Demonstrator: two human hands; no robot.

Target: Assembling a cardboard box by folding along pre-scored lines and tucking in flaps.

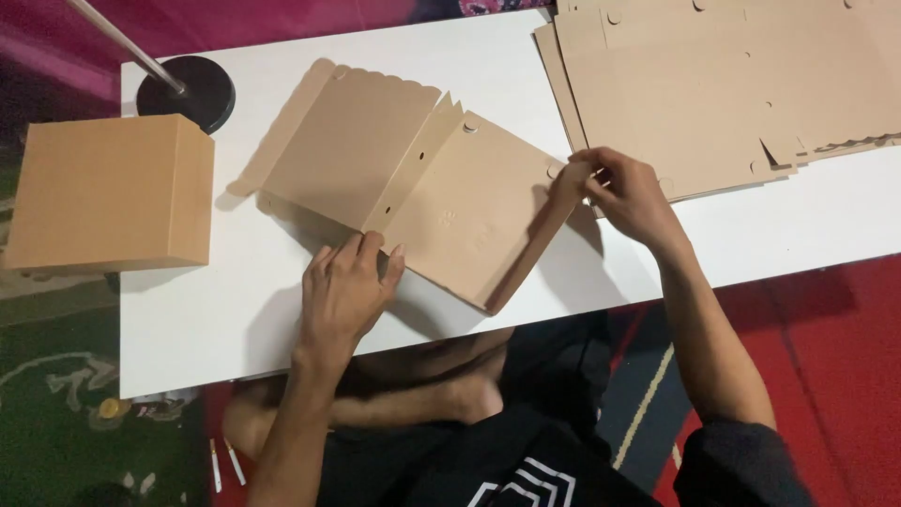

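Note:
A flat brown cardboard box blank [413, 178] lies partly folded on the white table [225, 310]. My left hand [349, 286] presses on the blank's near edge, its fingers curled over the fold. My right hand [624, 192] pinches the blank's right side flap [554, 202] and lifts it upright. Both forearms reach in from the bottom of the view.
A stack of flat cardboard blanks [694, 84] lies at the table's far right. A finished brown box [108, 192] stands at the left edge, beside a black round lamp base [192, 89] with a metal pole. Red and green carpet lies below the table.

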